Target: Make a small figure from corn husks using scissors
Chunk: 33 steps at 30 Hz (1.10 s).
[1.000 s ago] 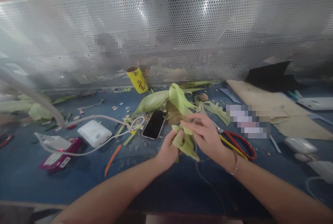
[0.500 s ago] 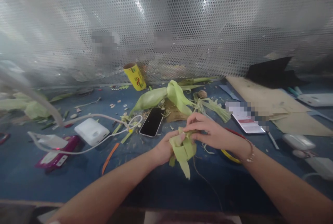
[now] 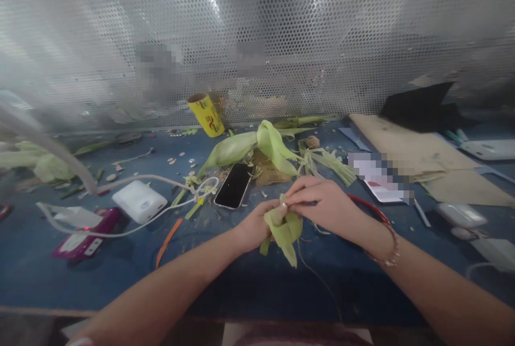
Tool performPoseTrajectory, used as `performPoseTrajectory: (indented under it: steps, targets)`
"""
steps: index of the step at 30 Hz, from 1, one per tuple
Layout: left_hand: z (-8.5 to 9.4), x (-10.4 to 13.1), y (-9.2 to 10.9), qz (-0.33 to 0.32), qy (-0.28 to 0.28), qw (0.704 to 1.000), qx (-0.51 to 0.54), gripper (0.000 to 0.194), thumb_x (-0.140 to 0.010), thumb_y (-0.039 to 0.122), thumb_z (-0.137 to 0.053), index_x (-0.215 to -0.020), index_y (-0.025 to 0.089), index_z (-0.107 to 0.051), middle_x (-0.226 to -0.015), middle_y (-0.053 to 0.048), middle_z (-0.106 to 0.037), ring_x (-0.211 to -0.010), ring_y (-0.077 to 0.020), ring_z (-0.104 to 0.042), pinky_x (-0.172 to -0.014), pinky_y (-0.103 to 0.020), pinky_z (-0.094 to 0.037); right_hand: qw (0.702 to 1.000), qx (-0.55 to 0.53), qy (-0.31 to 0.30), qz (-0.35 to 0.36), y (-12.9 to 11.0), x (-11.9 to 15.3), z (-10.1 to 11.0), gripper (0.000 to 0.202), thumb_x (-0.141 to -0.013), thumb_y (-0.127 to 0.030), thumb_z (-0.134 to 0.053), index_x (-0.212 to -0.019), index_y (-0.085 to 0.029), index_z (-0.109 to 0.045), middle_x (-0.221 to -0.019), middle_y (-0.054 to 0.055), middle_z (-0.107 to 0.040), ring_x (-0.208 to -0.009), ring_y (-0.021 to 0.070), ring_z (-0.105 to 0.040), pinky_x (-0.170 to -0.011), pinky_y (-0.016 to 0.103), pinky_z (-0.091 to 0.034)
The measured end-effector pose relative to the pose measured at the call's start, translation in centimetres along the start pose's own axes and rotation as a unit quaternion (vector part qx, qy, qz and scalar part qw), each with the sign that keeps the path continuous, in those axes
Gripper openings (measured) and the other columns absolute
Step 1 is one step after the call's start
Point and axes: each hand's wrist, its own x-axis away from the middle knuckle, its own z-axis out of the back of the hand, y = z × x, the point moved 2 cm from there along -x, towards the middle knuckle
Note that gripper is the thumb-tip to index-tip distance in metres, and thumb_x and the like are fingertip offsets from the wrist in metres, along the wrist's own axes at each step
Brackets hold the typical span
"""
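Note:
Pale green folded corn husk strips [image 3: 285,230] are bunched between my two hands above the blue table. My left hand [image 3: 257,225] is closed around the left side of the bunch, its thumb near the top. The fingers of my right hand [image 3: 319,200] pinch the upper end of the husk, and a beaded bracelet circles that wrist. A thin thread [image 3: 317,276] trails down from the bunch. Just beyond my hands lies a larger corn husk [image 3: 235,150] with a looped end. Dry shredded husk [image 3: 332,168] sits to its right.
A black-screened phone [image 3: 233,186] lies left of my hands, near a white charger [image 3: 139,202], cables and a purple power strip [image 3: 86,233]. A yellow tube [image 3: 206,115] leans by the perforated metal screen [image 3: 298,40]. Right are a lit phone [image 3: 378,179] and cardboard [image 3: 414,147].
My right hand has shifted slightly, its fingers drawing closer to my left thumb at the husk's top. The hanging husk flap has changed shape. The view has tilted a little.

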Motion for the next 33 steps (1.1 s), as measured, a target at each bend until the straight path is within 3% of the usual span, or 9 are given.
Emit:
performPoseTrajectory:
  steps: [6, 10, 15, 23, 29, 33]
  targets:
    - [0.0, 0.0, 0.4, 0.042, -0.036, 0.995, 0.085, 0.048, -0.051, 0.054, -0.075, -0.072, 0.012, -0.062, -0.056, 0.000, -0.054, -0.047, -0.0078, -0.048, -0.047, -0.020, -0.037, 0.994, -0.058, -0.021, -0.094, 0.2, 0.2, -0.1, 0.008, -0.070, -0.010, -0.061, -0.070, -0.018, -0.064, -0.075, 0.000, -0.063, -0.060, 0.0084, -0.054, -0.054, 0.020, -0.044]
    - [0.4, -0.2, 0.6, 0.084, -0.071, 0.986, 0.125, 0.046, -0.048, 0.045, -0.080, -0.074, 0.012, -0.062, -0.057, 0.001, -0.053, -0.048, -0.0070, -0.048, -0.047, -0.019, -0.037, 0.995, -0.077, -0.038, -0.059, 0.5, 0.1, -0.3, 0.009, -0.073, -0.010, -0.057, -0.072, -0.017, -0.062, -0.080, 0.001, -0.061, -0.062, 0.0077, -0.053, -0.057, 0.020, -0.044]
    - [0.5, -0.2, 0.8, 0.074, -0.109, 0.981, 0.143, 0.036, -0.052, 0.034, -0.081, -0.073, 0.011, -0.063, -0.060, -0.001, -0.056, -0.053, -0.0079, -0.051, -0.052, -0.020, -0.040, 0.997, -0.066, -0.041, -0.023, 0.8, -0.1, -0.4, 0.009, -0.074, -0.010, -0.056, -0.074, -0.017, -0.063, -0.081, 0.002, -0.060, -0.063, 0.0077, -0.053, -0.057, 0.020, -0.043]
    - [0.3, 0.0, 1.0, 0.044, -0.065, 0.986, 0.149, 0.034, -0.052, 0.027, -0.081, -0.080, 0.011, -0.068, -0.066, -0.002, -0.061, -0.056, -0.0094, -0.056, -0.055, -0.019, -0.043, 0.999, -0.045, -0.022, -0.006, 0.9, -0.2, -0.4, 0.009, -0.075, -0.010, -0.057, -0.073, -0.017, -0.061, -0.081, 0.002, -0.060, -0.062, 0.0078, -0.051, -0.056, 0.021, -0.043]
    - [-0.3, 0.3, 1.0, -0.009, 0.024, 0.991, 0.133, 0.026, -0.050, 0.027, -0.080, -0.064, 0.012, -0.066, -0.058, 0.000, -0.059, -0.052, -0.0081, -0.054, -0.052, -0.018, -0.041, 0.999, -0.045, 0.009, -0.001, 0.2, -0.1, -0.9, 0.011, -0.075, -0.008, -0.054, -0.072, -0.017, -0.060, -0.081, 0.002, -0.059, -0.061, 0.0080, -0.051, -0.057, 0.022, -0.044]
    - [-0.2, 0.4, 1.1, -0.003, 0.018, 0.992, 0.122, 0.023, -0.051, 0.026, -0.079, -0.063, 0.011, -0.065, -0.058, -0.001, -0.060, -0.052, -0.0084, -0.055, -0.053, -0.018, -0.042, 0.999, -0.043, 0.005, 0.017, -0.1, 0.0, -0.9, 0.010, -0.076, -0.010, -0.054, -0.073, -0.017, -0.061, -0.081, 0.003, -0.060, -0.064, 0.0092, -0.054, -0.059, 0.023, -0.046]
